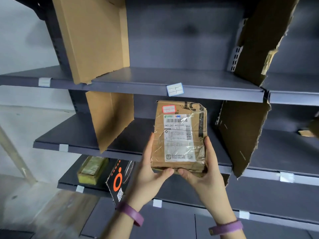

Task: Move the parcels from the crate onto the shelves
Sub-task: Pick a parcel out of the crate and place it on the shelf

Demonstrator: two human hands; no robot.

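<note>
Grips: the left grip (pixel 146 173) and right grip (pixel 205 175) are both clamped on the parcel (pixel 179 135). Fingers run up its two long sides and the thumbs meet under its near bottom edge.
Reason for hold: judged, a two-sided clasp keeps the flat parcel upright with its face to the camera, so its markings can be read before it is placed.
Parcel: a worn brown carton wrapped in clear tape. It is held in the air, not resting on any shelf.
Waybill (pixel 177 145): on the front face, right way up, with the barcode at the top.
Sticker (pixel 168 109): red-bordered, at the parcel's top left corner. The handwriting is too faint to read.
Position: in front of the middle shelf (pixel 74 133), between the left divider (pixel 110 118) and the right divider (pixel 241 135).
Tag (pixel 174 89): blue-bordered, on the front lip of the upper shelf (pixel 138 78), just above the parcel. Its number is not legible with certainty.
Judgement: sticker and tag are being compared, which would decide the bay. Placement is not yet done.
Dividers: torn cardboard sheets standing on edge, evidently to split each shelf into bays.
Lower shelf (pixel 69 185): holds a yellow packet (pixel 93 169) and a black box (pixel 117 180) that leans over the front edge.
Crate: not in view.
Risk: judged, the loose tape may catch on the ragged divider edges.
</note>
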